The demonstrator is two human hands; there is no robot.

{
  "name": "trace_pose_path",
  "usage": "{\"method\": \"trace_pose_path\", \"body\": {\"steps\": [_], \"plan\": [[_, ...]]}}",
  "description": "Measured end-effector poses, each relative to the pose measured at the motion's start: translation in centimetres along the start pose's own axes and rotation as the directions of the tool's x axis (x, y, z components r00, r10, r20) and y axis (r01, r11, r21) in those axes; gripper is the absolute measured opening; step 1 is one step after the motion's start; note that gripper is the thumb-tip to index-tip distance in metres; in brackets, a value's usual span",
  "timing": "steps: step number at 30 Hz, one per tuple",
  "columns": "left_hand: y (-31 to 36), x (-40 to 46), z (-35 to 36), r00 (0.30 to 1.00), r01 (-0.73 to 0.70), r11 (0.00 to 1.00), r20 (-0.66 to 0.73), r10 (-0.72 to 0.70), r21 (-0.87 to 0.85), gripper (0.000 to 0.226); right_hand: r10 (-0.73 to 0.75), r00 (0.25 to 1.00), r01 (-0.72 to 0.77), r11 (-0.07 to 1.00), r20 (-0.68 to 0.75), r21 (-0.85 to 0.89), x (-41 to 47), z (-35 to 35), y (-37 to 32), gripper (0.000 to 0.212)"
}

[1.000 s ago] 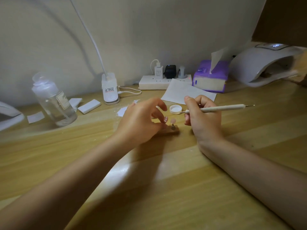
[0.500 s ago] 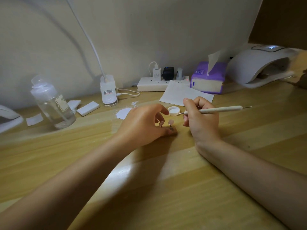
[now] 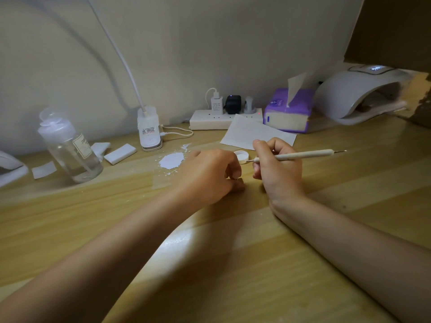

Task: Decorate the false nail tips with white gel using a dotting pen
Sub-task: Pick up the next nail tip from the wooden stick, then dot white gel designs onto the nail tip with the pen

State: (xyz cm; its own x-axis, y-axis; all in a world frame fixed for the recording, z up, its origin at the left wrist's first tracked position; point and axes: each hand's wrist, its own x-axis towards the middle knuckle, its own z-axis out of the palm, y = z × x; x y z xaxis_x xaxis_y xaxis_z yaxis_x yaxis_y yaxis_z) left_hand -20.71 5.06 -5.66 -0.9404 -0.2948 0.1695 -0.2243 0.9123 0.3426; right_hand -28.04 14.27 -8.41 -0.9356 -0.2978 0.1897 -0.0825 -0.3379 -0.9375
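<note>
1. Two bare forearms reach in from the near edge over the wooden worktop (image 3: 233,264).
2. The left hand (image 3: 210,176) lies knuckles-up at the middle, fingers curled down onto something small at the worktop; what its grip closes on is hidden under the fingers, so the nail tips cannot be made out.
3. The right hand (image 3: 277,169) sits just beside it, its grip pinched on the pen (image 3: 300,155), which lies nearly level, one metal tip pointing right and the other pointing left.
4. That left tip is at the rim of a small white cap (image 3: 241,156), just beyond the gap between the two hands; I cannot tell whether it touches the cap's contents.
5. A white patch (image 3: 172,160) with scattered flecks marks the worktop left of the cap.
6. Further left stand a clear bottle (image 3: 70,149), white pads (image 3: 120,153) and a lamp base (image 3: 149,134).
7. Behind the hands lies a paper sheet (image 3: 251,131).
8. Against the wall are a power strip (image 3: 224,120) with plugs, a purple tissue pack (image 3: 288,110) and a white nail lamp (image 3: 363,92) at far right.
</note>
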Motion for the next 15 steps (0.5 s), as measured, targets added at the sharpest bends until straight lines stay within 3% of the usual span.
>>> {"method": "trace_pose_path", "body": {"steps": [5,9,12,15], "plan": [[0.3,-0.3,-0.1,1.0,-0.017,0.998,-0.021,0.018,0.059,0.021,0.001,1.0,-0.001,1.0,-0.006,-0.006,0.0,-0.1,0.0,0.034],[0.6,-1.2,-0.2,0.97,-0.165,0.98,-0.163,0.181,0.107,0.02,0.014,1.0,-0.014,1.0,-0.023,0.002,0.2,-0.1,0.1,0.033],[0.5,-2.4,-0.2,0.909,-0.272,0.962,-0.328,0.258,0.002,0.013,0.015,1.0,-0.015,1.0,-0.023,0.003,0.3,-0.2,0.2,0.036],[0.0,-3.9,0.3,0.9,-0.334,0.919,-0.361,0.245,-0.21,0.003,0.007,1.0,-0.007,1.0,-0.018,0.003,0.3,-0.2,0.3,0.037]]}}
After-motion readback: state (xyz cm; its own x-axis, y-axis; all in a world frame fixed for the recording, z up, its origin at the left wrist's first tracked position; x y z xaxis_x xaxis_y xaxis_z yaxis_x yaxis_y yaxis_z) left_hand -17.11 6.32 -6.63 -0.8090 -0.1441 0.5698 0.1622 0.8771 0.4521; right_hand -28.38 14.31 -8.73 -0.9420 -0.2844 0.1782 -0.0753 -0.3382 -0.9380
